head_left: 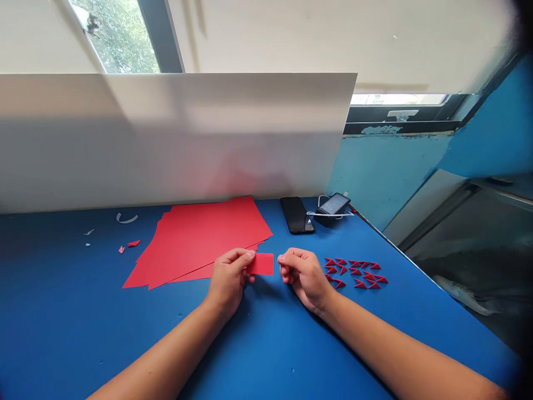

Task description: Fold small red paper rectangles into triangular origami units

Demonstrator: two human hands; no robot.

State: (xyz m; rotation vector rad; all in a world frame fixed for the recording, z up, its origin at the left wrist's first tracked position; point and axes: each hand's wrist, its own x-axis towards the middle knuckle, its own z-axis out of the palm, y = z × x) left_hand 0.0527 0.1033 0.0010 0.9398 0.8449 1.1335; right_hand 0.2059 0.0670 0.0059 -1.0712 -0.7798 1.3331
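Note:
Between the thumb and fingers of my left hand [231,275] is a small red paper rectangle [263,264], held just above the blue table. Its free end points right. My right hand [303,275] is beside that end, thumb and fingers pinched together with a narrow gap to the paper; nothing shows in the pinch. Behind my left hand lies a fanned stack of large red paper sheets [200,233]. To the right of my right hand, several small folded red paper triangles [362,272] lie in loose rows.
A black phone [296,215] lies behind my hands, beside a device with a lit screen [334,204] and a white cable. Red paper scraps [134,243] and a curved white strip [126,219] are at left. A white panel [175,144] stands along the blue table's [266,355] back.

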